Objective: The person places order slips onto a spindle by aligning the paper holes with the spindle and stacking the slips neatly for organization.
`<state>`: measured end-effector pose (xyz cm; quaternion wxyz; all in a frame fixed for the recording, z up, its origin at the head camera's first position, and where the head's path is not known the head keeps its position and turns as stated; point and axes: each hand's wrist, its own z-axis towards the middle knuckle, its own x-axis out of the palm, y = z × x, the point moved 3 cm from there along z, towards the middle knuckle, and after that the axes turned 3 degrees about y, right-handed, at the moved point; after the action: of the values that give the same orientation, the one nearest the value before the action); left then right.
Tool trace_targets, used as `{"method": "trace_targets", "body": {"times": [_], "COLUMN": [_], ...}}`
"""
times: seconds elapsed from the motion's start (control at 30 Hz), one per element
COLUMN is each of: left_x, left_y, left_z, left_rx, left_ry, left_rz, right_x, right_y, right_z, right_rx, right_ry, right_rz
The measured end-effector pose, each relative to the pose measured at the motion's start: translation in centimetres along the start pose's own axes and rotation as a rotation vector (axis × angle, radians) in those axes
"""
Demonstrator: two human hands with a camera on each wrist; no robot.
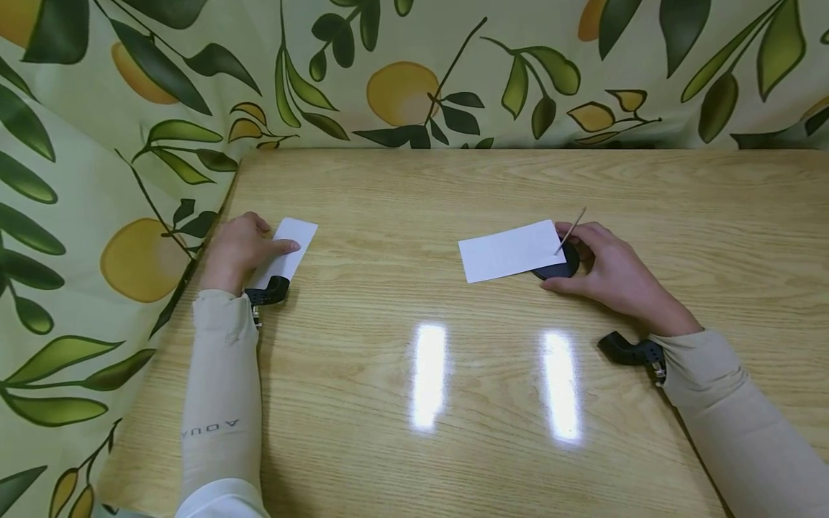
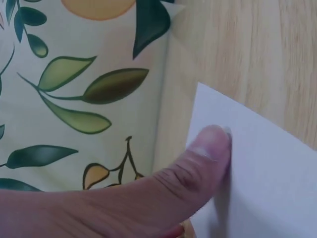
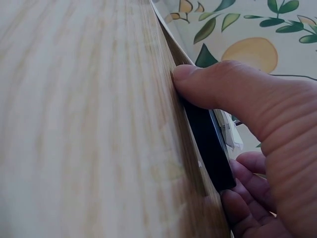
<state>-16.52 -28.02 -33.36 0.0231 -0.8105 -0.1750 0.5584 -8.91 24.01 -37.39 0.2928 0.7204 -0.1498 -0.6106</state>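
At the left of the table, my left hand (image 1: 239,248) pinches a white paper card (image 1: 294,234), the thumb lying on top of it. In the left wrist view the thumb (image 2: 198,148) crosses the card's edge. Farther right, my right hand (image 1: 605,270) grips a round, flat black disc (image 1: 558,270) by its rim, thumb on the near side and fingers on the far side. A second white card (image 1: 508,252) overlaps the disc's top. From that card's right end a thin wooden stick (image 1: 573,229) rises at a slant; its lower tip is hard to make out.
The wood-grain table (image 1: 363,345) carries two bright light reflections between the arms. A leaf-and-fruit patterned cloth (image 1: 427,65) hangs along the back and the left side, close to my left hand. A small black camera mount (image 1: 631,350) sits at each wrist.
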Motion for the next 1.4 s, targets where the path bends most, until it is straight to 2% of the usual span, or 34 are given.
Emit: {"method": "trace_targets", "body": {"times": [0.17,0.43,0.63,0.8,1.07,1.4], "left_x": [0.04,-0.06,0.15,0.24,0.13,0.42], "left_y": [-0.52,-0.85,-0.90,-0.78,-0.76,-0.85], "left_z": [-0.24,-0.59,-0.45,-0.39,-0.27,-0.25], "left_rx": [0.020,-0.003,-0.002,0.004,-0.013,0.023], "left_ry": [0.035,0.115,0.144,0.141,0.084,0.107], "left_rz": [-0.026,-0.003,-0.051,-0.057,-0.048,-0.058], "right_x": [-0.04,-0.04,0.04,0.08,0.02,0.06], "right_y": [0.03,0.07,0.01,-0.02,0.02,-0.13], "right_z": [-0.05,-0.01,-0.02,0.04,0.11,0.07], "right_rx": [0.003,-0.001,-0.008,0.000,-0.005,-0.015], "right_ry": [-0.002,-0.006,-0.009,-0.003,-0.002,-0.004], "right_rz": [0.002,0.003,-0.002,-0.001,-0.001,0.003]}}
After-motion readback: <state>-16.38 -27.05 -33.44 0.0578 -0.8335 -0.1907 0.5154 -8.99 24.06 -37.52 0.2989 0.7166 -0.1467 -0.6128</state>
